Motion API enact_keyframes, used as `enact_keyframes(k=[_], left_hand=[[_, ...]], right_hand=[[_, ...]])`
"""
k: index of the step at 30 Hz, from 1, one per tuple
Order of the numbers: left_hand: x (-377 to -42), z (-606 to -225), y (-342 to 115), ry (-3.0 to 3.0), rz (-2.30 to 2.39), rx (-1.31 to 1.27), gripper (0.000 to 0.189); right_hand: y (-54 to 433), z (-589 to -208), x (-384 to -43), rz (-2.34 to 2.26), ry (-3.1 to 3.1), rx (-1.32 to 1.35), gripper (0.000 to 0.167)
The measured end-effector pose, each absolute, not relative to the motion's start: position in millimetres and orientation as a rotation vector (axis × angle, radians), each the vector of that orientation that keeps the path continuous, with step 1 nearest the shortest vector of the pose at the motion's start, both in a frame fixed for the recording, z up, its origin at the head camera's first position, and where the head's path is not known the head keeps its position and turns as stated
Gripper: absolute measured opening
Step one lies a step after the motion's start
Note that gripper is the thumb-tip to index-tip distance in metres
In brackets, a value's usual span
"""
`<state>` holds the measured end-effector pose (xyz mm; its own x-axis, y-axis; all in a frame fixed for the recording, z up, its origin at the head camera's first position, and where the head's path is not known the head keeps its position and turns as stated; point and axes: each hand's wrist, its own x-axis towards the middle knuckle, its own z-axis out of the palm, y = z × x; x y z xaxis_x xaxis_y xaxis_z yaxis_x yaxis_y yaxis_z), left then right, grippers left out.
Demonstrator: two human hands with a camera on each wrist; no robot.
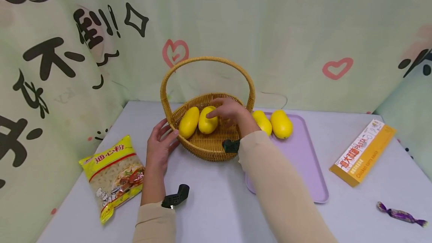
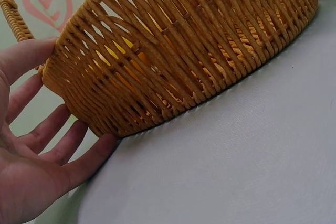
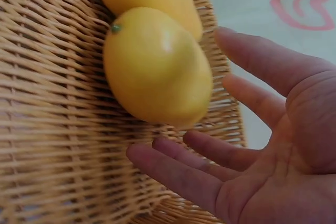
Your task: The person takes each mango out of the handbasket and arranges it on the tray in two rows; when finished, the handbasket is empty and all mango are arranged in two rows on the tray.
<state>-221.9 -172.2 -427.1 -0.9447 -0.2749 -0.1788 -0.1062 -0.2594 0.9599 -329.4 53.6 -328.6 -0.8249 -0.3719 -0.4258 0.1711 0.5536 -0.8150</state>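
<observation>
A wicker basket (image 1: 209,155) with a tall arched handle stands on the table and holds two yellow mangoes, the left mango (image 1: 189,122) and the right mango (image 1: 207,125). My left hand (image 1: 161,143) touches the basket's left side, thumb at the rim, other fingers spread along the outer wall (image 2: 157,72). Over the basket reaches my right hand (image 1: 233,111). In the right wrist view its fingers spread beside the nearer mango (image 3: 157,72) without gripping it. Two more mangoes, one at the left (image 1: 262,122) and one at the right (image 1: 281,124), lie on a purple tray (image 1: 303,164).
Left of my left arm lies a yellow bag of macaroni (image 1: 114,177). A pasta box (image 1: 362,153) sits to the right of the tray. Nearer the front right is a purple-wrapped candy (image 1: 401,215). A printed curtain (image 1: 287,29) hangs behind the table.
</observation>
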Motion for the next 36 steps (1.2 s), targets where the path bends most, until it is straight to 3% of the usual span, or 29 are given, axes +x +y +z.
enact_keyframes(k=[14, 36], left_hand=[[-222, -426, -172, -1.837, -2.364, 0.474, 0.067], [-221, -425, -171, -1.823, -2.369, 0.465, 0.065]], right_hand=[[43, -341, -327, -1.292, 2.191, -0.116, 0.067], [58, -323, -318, -1.387, 2.22, -0.17, 0.067]])
